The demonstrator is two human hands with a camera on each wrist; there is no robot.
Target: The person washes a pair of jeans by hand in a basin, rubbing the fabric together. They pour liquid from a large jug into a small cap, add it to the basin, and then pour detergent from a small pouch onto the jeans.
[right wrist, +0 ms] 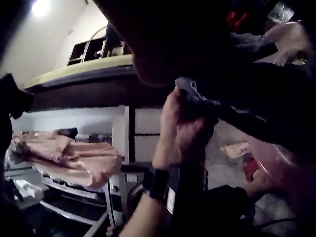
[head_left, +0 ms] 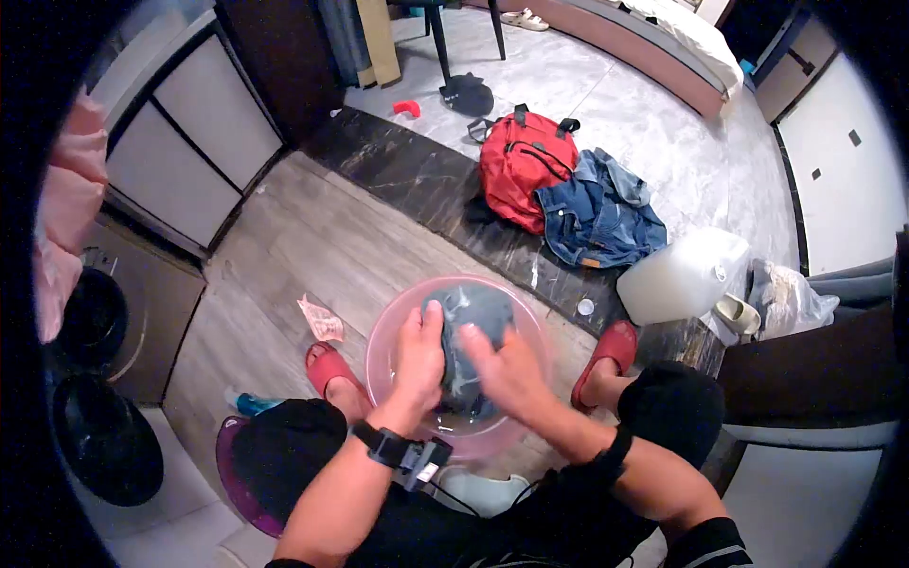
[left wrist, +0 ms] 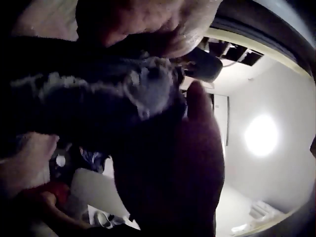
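A wet, dark grey-blue cloth point(head_left: 478, 317) streaked with whitish suds is bunched up over a pink basin point(head_left: 381, 327). My left hand point(head_left: 419, 358) grips the cloth's left side, thumb uppermost. On the right side my right hand point(head_left: 511, 374), blurred, holds the cloth too, its thumb lying across the top. The left wrist view has the cloth point(left wrist: 98, 94) stretched between the right hand point(left wrist: 148, 24) above and the dark left hand point(left wrist: 170, 168) below. In the right wrist view the left hand point(right wrist: 185, 128) pinches a sudsy edge of the cloth point(right wrist: 197, 94).
The basin stands on a wood-look floor between my feet in red slippers point(head_left: 333, 367). Ahead, a red backpack point(head_left: 525, 170) and a denim garment point(head_left: 606, 213) lie by the dark stone step. A white jug point(head_left: 677, 275) stands to the right. A pink paper point(head_left: 322, 320) lies left of the basin.
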